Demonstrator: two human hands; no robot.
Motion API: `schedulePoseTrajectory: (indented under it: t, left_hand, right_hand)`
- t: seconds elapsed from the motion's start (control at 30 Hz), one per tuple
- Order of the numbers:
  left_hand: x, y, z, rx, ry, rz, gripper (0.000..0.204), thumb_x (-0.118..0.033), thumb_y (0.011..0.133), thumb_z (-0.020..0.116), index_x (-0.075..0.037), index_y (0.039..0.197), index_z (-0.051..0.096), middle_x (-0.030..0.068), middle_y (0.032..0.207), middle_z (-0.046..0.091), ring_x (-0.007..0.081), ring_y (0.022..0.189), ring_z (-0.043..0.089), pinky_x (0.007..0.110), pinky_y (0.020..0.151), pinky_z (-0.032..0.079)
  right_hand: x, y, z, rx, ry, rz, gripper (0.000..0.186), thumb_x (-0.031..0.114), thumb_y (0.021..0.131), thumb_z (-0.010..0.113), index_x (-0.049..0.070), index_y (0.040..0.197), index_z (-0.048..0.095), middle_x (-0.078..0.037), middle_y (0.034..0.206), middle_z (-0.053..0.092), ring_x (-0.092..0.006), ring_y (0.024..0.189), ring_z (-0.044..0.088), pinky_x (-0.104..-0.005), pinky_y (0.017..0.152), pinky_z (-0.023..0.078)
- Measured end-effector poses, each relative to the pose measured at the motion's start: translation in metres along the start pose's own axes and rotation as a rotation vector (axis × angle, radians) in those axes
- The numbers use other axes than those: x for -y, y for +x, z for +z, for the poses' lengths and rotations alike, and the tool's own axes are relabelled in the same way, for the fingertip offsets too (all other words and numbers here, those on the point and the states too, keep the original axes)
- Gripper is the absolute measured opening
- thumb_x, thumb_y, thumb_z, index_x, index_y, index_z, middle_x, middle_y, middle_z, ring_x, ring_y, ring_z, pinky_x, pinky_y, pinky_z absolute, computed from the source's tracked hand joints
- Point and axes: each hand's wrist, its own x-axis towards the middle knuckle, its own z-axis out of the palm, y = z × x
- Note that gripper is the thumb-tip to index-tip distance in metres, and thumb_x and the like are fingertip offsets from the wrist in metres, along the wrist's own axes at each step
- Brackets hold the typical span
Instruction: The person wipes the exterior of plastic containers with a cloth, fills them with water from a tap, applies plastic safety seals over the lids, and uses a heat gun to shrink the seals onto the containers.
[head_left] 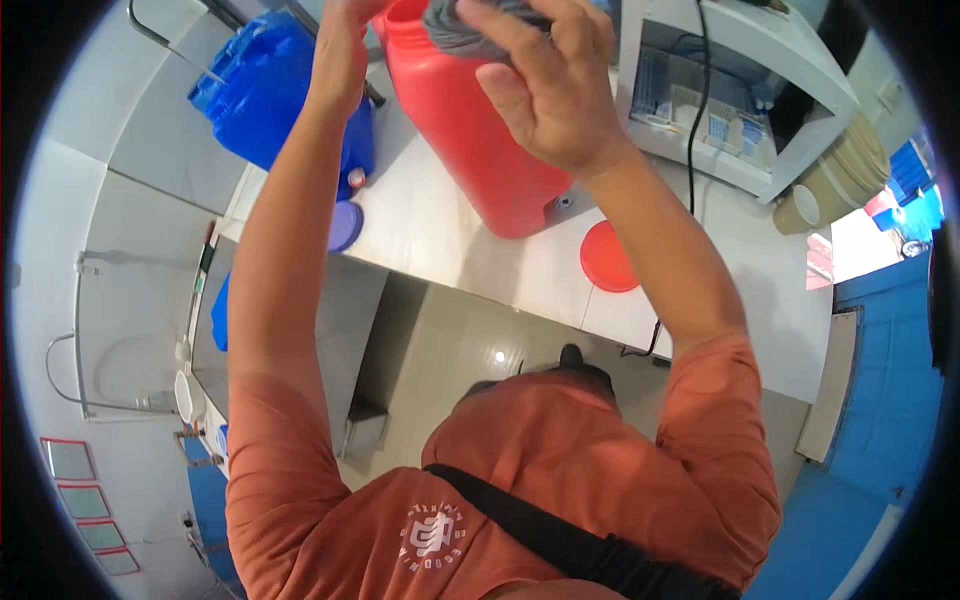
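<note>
A tall red plastic jerrycan (470, 140) stands tilted in view on the white counter, its round mouth uncovered at the top. My right hand (565, 85) is at its upper right side, fingers over a bunched grey cloth (470, 35) that lies against the jerrycan's top; the thumb sticks out apart. At the upper left, my left hand (345, 45) is beside the jerrycan's rim, its fingers mostly cut off by the picture's top edge. A round red lid (608, 257) lies on the counter below my right wrist.
Blue jerrycans (270, 90) stand left of my left forearm, with a purple lid (345, 226) near the counter edge. At the right are a white glass-fronted cabinet (735, 95), a black cable (700, 110), a beige bucket (850, 165) and a cup (797, 210). The white counter (450, 245) ends before my body.
</note>
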Motion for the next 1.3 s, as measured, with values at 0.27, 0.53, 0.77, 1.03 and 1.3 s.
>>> schedulePoseTrajectory:
  t: [0.27,0.53,0.77,1.03,1.3]
  left_hand:
    - [0.015,0.002,0.042,0.189,-0.663,-0.185,0.061,-0.053,0.108,0.034,-0.003,0.135,0.055,0.0149,0.132,0.063,0.0247,0.121,0.06,0.039,0.107,0.046]
    - [0.046,0.011,-0.01,0.34,-0.248,-0.032,0.065,-0.058,0.108,0.024,-0.007,0.119,0.062,0.0087,0.115,0.069,0.0183,0.11,0.063,0.033,0.102,0.047]
    - [0.04,0.013,0.007,0.343,-0.257,-0.058,0.07,-0.065,0.105,0.018,-0.009,0.115,0.058,0.0094,0.116,0.068,0.0165,0.108,0.062,0.032,0.101,0.045]
    - [0.037,0.012,0.009,0.32,-0.287,-0.095,0.07,-0.066,0.105,0.019,-0.009,0.116,0.057,0.0119,0.119,0.067,0.0187,0.11,0.061,0.033,0.103,0.044]
    - [0.027,0.001,0.01,0.292,-0.405,-0.113,0.068,-0.058,0.108,0.021,-0.005,0.128,0.058,0.0101,0.125,0.066,0.0193,0.118,0.06,0.036,0.108,0.043]
  right_hand:
    - [0.058,-0.165,-0.13,1.067,0.494,-0.399,0.03,0.026,0.078,0.071,0.031,0.107,0.07,0.009,0.122,0.059,-0.0197,0.12,0.048,-0.0409,0.092,0.038]
    - [0.09,-0.052,-0.026,0.804,0.223,-0.24,0.019,0.027,0.082,0.063,0.026,0.099,0.069,0.009,0.12,0.057,-0.016,0.113,0.051,-0.041,0.1,0.034]
    - [0.102,-0.088,-0.064,1.084,0.202,-0.349,0.015,0.024,0.079,0.066,0.026,0.092,0.073,0.008,0.12,0.059,-0.0171,0.114,0.05,-0.0399,0.098,0.031]
    - [0.061,-0.152,-0.148,1.311,0.444,-0.266,0.019,0.022,0.073,0.067,0.032,0.088,0.067,0.008,0.121,0.057,-0.0183,0.112,0.048,-0.0414,0.1,0.036]
    - [0.033,-0.047,-0.044,0.762,0.321,-0.061,0.032,0.023,0.069,0.072,0.035,0.095,0.058,0.001,0.113,0.053,-0.025,0.109,0.049,-0.0449,0.091,0.038]
